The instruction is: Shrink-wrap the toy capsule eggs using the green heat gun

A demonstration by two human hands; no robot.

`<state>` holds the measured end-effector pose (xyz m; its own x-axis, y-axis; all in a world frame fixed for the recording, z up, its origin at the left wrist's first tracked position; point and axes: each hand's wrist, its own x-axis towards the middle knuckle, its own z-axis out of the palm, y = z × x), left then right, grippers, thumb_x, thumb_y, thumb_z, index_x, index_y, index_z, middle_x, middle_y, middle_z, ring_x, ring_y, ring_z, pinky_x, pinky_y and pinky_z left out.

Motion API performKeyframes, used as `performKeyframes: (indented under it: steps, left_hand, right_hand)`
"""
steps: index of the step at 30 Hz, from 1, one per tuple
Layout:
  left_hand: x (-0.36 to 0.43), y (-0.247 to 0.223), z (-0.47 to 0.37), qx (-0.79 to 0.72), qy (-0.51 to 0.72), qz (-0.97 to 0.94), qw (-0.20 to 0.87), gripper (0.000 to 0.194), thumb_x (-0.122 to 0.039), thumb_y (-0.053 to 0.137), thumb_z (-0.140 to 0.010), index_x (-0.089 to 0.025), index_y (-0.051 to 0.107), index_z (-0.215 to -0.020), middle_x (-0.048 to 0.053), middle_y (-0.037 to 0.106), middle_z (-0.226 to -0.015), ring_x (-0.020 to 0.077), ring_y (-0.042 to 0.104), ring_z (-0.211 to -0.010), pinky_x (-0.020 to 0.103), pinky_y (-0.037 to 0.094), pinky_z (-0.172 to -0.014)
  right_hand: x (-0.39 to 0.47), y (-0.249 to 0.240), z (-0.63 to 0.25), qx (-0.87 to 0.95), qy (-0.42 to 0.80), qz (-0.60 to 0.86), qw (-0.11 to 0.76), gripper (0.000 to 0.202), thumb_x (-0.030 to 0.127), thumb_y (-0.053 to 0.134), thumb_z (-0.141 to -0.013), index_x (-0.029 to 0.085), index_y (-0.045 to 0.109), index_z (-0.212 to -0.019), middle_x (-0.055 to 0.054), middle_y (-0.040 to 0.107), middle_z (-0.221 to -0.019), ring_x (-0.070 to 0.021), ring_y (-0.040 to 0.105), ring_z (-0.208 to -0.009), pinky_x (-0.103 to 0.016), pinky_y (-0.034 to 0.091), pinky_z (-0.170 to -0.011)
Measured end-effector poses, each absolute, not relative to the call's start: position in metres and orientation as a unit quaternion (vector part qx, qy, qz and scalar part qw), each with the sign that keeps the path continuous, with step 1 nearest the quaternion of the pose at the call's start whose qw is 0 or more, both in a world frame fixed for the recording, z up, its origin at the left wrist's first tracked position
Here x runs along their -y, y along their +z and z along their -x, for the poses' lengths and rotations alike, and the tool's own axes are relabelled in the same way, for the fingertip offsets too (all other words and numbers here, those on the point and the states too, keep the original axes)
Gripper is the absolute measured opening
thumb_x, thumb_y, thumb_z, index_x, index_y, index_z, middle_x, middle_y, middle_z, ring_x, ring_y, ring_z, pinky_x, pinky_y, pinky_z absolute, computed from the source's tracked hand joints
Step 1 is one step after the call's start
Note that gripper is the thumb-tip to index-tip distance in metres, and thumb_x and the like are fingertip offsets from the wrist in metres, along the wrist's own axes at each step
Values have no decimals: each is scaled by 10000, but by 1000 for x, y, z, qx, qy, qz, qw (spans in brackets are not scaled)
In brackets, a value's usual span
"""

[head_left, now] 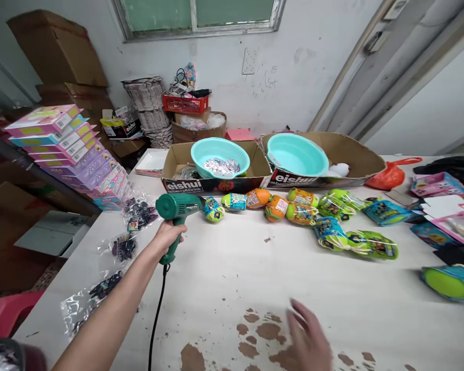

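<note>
My left hand (169, 238) is wrapped around the handle of a green heat gun (180, 206). The gun's dark nozzle points right, close to a small green capsule with a blue printed wrap (214, 210). A black cord runs from the handle down to the table's near edge. Low over the bare tabletop is my right hand (310, 340), blurred, its thumb and forefinger apart with nothing seen between them. Beyond it lie several wrapped capsules, among them an orange one (276, 208) and a green one (373, 245) at the right.
Two open cardboard boxes (216, 185) at the back hold turquoise basins (297, 154). Clear bags of dark pieces (124, 247) lie along the left edge, near stacked toy boxes (77, 154). A red plastic bag (387, 176) and packages (441, 184) crowd the right.
</note>
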<state>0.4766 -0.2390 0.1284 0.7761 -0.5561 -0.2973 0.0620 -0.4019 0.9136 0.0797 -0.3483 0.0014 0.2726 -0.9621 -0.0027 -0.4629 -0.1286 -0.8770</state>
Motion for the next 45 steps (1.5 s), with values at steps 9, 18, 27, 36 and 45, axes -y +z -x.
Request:
performKeyframes:
  steps: [9,18,27,36,45]
  left_hand:
    - [223,107,-493,129,-326,-768,537,220,-203,626,-638,-168,551,-841,-28,573,-659,100,534,-415,233,438,-434]
    - [192,127,-477,174,-355,-755,522,98,-205,640,-648,-172,594,-729,-10,579,-653,121,507,-512,265,429,-529]
    - [141,177,-406,173,-486,-680,522,147,-256,664,-704,-176,632,-823,8,613,-777,139,547,-555,290,449,-602]
    - [128,193,-285,166,-512,-680,498,224,-346,689,-679,-182,657,-828,18,633,-748,169,549,-582,304,464,-618]
    - [130,194,-192,211,-504,-706,451,267,-430,690,-640,-185,671,-744,23,617,-655,182,537,-595,294,459,-598]
  right_hand:
    - [473,3,-402,-389,-231,813,366,466,145,548,-677,160,614,-1138,-106,684,-964,-246,630,-817,-374,503,-760]
    - [456,15,-365,-265,-252,867,339,348,145,440,-776,258,644,-1033,-37,672,-1060,-224,607,-986,-356,466,-891]
    - [426,36,-220,-331,-289,674,593,248,392,674,-718,233,703,-906,-48,719,-912,-231,652,-857,-380,514,-826]
    - [388,35,-89,-420,-353,463,696,379,362,809,-540,196,682,-855,-56,732,-861,-217,659,-771,-313,527,-661]
    - [351,33,-6,-481,-359,317,735,355,247,798,-474,196,665,-799,-2,713,-716,-139,596,-542,-224,432,-472]
